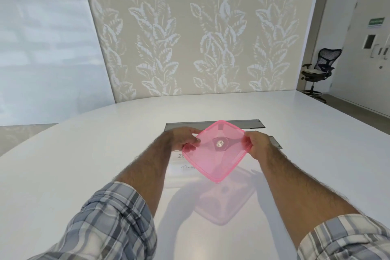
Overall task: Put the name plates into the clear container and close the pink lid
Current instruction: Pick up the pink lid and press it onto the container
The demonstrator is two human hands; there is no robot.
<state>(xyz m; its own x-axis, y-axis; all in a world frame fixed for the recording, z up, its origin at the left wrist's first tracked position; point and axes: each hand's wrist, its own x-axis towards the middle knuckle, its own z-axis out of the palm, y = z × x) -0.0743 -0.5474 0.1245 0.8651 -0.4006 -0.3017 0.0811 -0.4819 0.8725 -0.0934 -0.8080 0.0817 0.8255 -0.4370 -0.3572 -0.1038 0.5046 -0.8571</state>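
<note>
Both hands hold a translucent pink lid (213, 158) up above the white table (84, 154), turned like a diamond. My left hand (183, 138) grips its left corner and my right hand (256, 143) grips its right corner. A round vent sits in the lid's middle. Below the lid, white name plates (182, 163) with handwritten letters lie on the table, partly hidden by the lid and my left arm. I cannot make out the clear container; only the lid's pink shadow shows on the table beneath.
Grey metal cable hatches (251, 125) are set into the table just behind my hands. A wall with a leaf pattern stands beyond the table's far edge. A dark office chair (320, 69) stands at the far right by a door.
</note>
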